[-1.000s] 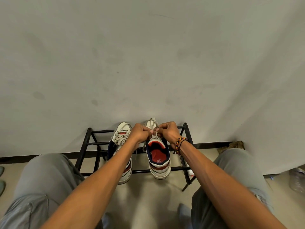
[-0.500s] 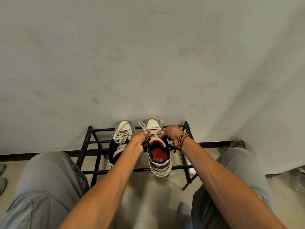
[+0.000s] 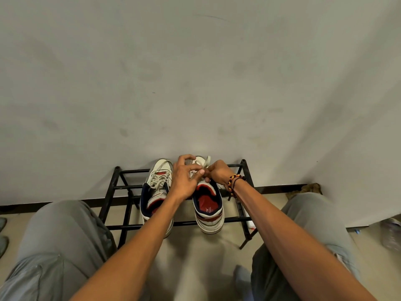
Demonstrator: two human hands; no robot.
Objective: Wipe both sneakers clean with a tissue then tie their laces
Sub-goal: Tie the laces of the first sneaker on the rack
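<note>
Two white sneakers with red and navy trim stand side by side on a black metal rack [image 3: 117, 187], toes toward the wall. The left sneaker [image 3: 157, 187] has its laces lying in a knot over the tongue. Over the right sneaker [image 3: 209, 210] both my hands work the pale lace [image 3: 206, 162]. My left hand [image 3: 184, 181] pinches a lace strand with thumb and fingers, the other fingers spread. My right hand [image 3: 219, 173], with beaded bracelets at the wrist, grips a lace loop that stands up above it. No tissue is in view.
A grey wall rises right behind the rack. My knees in grey trousers flank the rack at left [image 3: 56, 231] and right [image 3: 303, 213]. A white object [image 3: 249, 222] lies under the rack's right end. A plastic bottle [image 3: 392, 233] lies at far right, shoes [image 3: 2, 233] at far left.
Both hands have moved up toward the toe of the right sneaker. The lace, pulled tight sideways before, now stands in a loop between my hands, and my left fingers have spread.
</note>
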